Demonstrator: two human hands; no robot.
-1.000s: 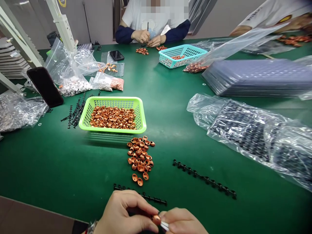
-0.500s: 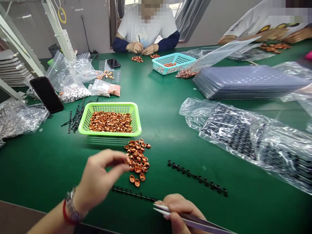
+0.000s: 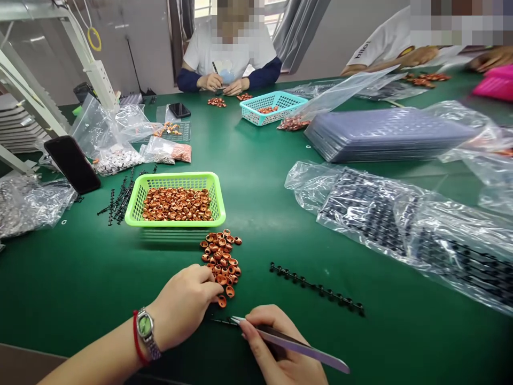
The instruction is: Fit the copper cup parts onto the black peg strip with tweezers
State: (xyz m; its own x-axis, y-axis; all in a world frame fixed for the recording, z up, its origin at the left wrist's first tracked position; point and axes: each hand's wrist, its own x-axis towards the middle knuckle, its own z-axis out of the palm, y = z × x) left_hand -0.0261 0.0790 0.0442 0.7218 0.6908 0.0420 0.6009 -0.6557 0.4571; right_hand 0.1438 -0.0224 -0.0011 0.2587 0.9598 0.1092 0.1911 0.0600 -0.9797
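Observation:
My left hand point(image 3: 186, 299), with a watch and a red band at the wrist, reaches to the lower edge of a pile of small copper-coloured oval cups with holes point(image 3: 222, 259). Its fingers are closed against the nearest pieces; what they pinch is hidden. In my right hand point(image 3: 280, 342) is a pair of tweezers point(image 3: 304, 350), pale tips pointing left. Those tips lie over a thin black strip point(image 3: 222, 321), partly covered by both hands. Another black strip with a row of round knobs point(image 3: 316, 289) rests on the table to the right.
A green basket point(image 3: 176, 223) full of copper-coloured cups stands behind the pile. Bagged black strips point(image 3: 368, 214) and a stack of clear trays point(image 3: 385, 133) lie right. At left are a phone point(image 3: 72, 163) and loose black strips point(image 3: 120, 200). Two people sit across the green table.
My left hand has come down to the near edge of the pile. My right hand with the tweezers has shifted left along the near strip. The whole view has shifted slightly.

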